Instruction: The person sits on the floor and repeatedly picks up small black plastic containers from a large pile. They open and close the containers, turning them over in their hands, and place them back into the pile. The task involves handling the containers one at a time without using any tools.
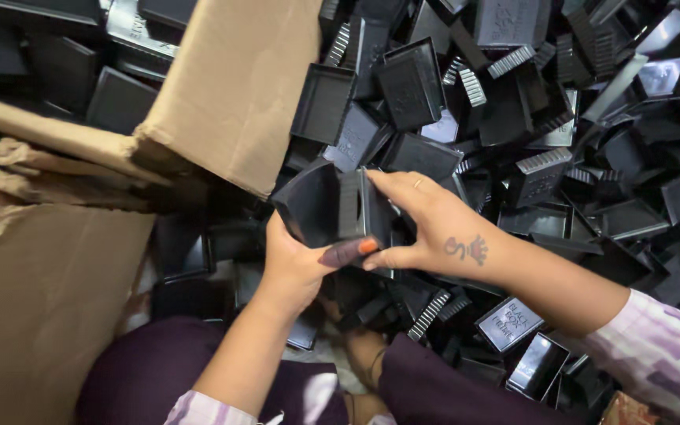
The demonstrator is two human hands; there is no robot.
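My left hand [297, 264] grips a black plastic box part [312, 203] from below, with the thumb laid across its lower edge. My right hand [434, 228] comes in from the right and holds a second black plastic piece [373, 208] against the first, fingers stretched over its top. Both pieces are held together just above my lap, at the centre of the view. The seam between the two pieces is partly hidden by my fingers.
A big heap of black plastic box parts [529, 102] fills the right and top. A brown cardboard box flap [234, 79] rises at upper left, with more cardboard [33, 299] at lower left. My knees in dark purple cloth [143, 370] lie below.
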